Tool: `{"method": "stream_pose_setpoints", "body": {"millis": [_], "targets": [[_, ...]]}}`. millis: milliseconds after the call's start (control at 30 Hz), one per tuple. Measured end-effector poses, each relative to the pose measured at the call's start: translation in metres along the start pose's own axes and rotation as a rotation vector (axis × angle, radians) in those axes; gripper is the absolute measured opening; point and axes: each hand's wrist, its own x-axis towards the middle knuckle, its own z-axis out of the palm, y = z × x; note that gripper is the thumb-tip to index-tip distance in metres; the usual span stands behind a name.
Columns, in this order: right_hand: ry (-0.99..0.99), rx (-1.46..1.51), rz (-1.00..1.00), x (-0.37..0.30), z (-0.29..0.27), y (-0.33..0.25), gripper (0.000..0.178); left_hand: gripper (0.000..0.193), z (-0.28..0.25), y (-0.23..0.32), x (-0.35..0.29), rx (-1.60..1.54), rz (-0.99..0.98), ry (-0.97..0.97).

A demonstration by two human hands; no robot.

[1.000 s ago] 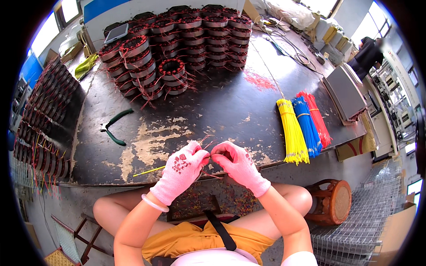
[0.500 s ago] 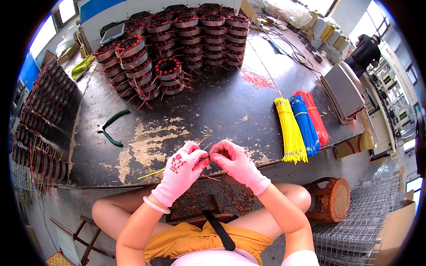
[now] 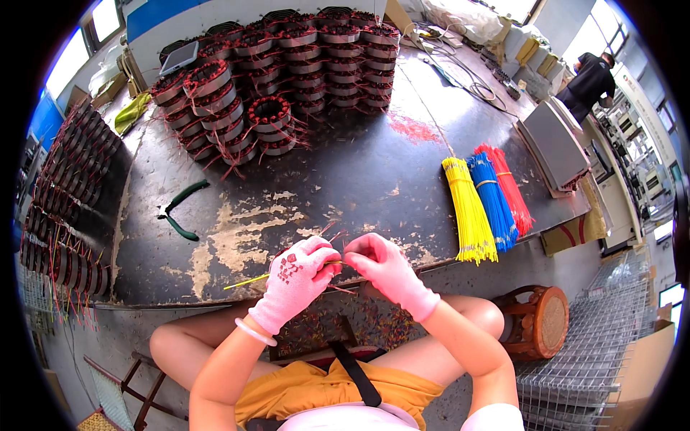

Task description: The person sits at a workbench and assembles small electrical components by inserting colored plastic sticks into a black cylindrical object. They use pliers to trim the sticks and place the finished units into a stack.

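Observation:
My left hand (image 3: 296, 276), in a pink glove, is closed at the table's near edge with thumb and fingers pinched together. A yellow wire (image 3: 246, 282) runs out from under it to the left. My right hand (image 3: 384, 271), also gloved in pink, pinches close beside the left fingertips. A short thin piece of wire (image 3: 343, 263) shows between the two hands. Thin dark red wires (image 3: 341, 289) poke out around the left hand; what they belong to is hidden beneath it. Green-handled cutters (image 3: 182, 210) lie opened on the table to the left.
Stacked stator cores with red windings (image 3: 273, 118) fill the far table (image 3: 345, 172); more stand in rows (image 3: 65, 187) at left. Yellow (image 3: 471, 212), blue (image 3: 494, 205) and red wire bundles (image 3: 505, 187) lie at right. A wooden stool (image 3: 535, 323) and wire mesh (image 3: 589, 345) are beside me. A person (image 3: 589, 85) stands at far right.
My right hand has shifted slightly right and down, opening a small gap from the left fingertips where thin wire shows. My left hand stays almost in place.

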Motion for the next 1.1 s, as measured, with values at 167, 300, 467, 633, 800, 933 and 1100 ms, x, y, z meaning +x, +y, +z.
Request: {"method": "stream_pose_setpoints", "body": {"millis": [167, 300, 467, 633, 800, 933, 1100], "targets": [[0.280, -0.844, -0.789, -0.011, -0.001, 0.011, 0.048, 0.013, 0.002, 0.000, 0.001, -0.020, -0.002, -0.006], [0.289, -1.066, -0.829, -0.005, 0.002, 0.020, 0.041, 0.014, 0.002, -0.004, 0.001, -0.019, -0.014, -0.011], [0.133, -1.029, -0.862, 0.008, -0.006, 0.023, 0.028, 0.013, 0.000, 0.001, 0.002, -0.027, -0.055, -0.021], [-0.358, 0.286, 0.338, 0.016, -0.011, -0.001, 0.023, 0.012, 0.001, -0.001, 0.002, 0.002, -0.029, -0.013], [-0.193, -0.484, -0.255, 0.003, -0.014, -0.018, 0.020, 0.011, -0.002, 0.000, 0.000, -0.048, -0.090, -0.041], [0.084, -0.882, -0.842, -0.001, -0.006, -0.005, 0.025, 0.011, 0.001, -0.003, 0.001, -0.063, -0.068, -0.004], [-0.148, 0.203, 0.025, 0.014, -0.001, 0.008, 0.012, 0.012, 0.000, -0.001, 0.002, -0.040, -0.051, -0.017]]}}
